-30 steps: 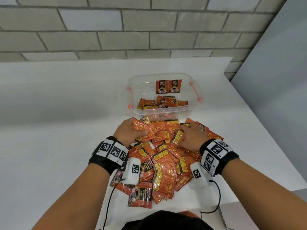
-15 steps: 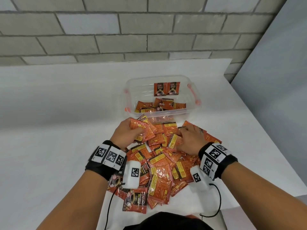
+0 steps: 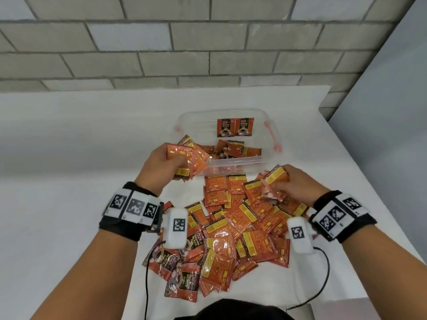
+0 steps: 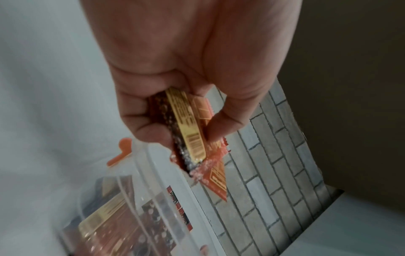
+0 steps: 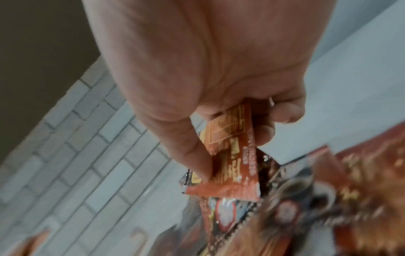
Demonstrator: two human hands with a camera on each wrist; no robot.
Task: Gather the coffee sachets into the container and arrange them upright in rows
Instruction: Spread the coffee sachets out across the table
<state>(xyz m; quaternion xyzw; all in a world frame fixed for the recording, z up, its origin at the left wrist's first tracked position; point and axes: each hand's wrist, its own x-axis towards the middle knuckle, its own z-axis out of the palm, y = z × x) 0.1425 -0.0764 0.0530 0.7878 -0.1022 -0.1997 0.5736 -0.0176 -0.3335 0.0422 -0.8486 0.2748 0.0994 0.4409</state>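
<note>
Head view first: I've got the left hand (image 3: 161, 167) at about eleven o'clock from the pile (image 3: 231, 232), fingers curled round a small bundle of sachets (image 3: 189, 158) right at the near left corner of the container (image 3: 272, 135). Over at two o'clock from the pile, the right hand (image 3: 293, 183) pinches a few more sachets (image 3: 275, 181), thumb on one face and fingers on the other, low over the heap.

Left wrist view confirms it: thumb and fingers clamp the bundle edge-on just above the clear rim. Right wrist view is blurred, but the pinch is plain.

Inside the container, two sachets (image 3: 235, 127) stand upright against the far wall; several others lie flat on the floor at the near side. Most of the load is on the white table (image 3: 69, 158).

My judgement: this is the drop-in for the left bundle. To do it well I'd keep the packets squared and on edge, carry them past the flat ones to twelve o'clock, and set them down against the standing pair so the row grows. Let go too early and they'll likely flop flat.
</note>
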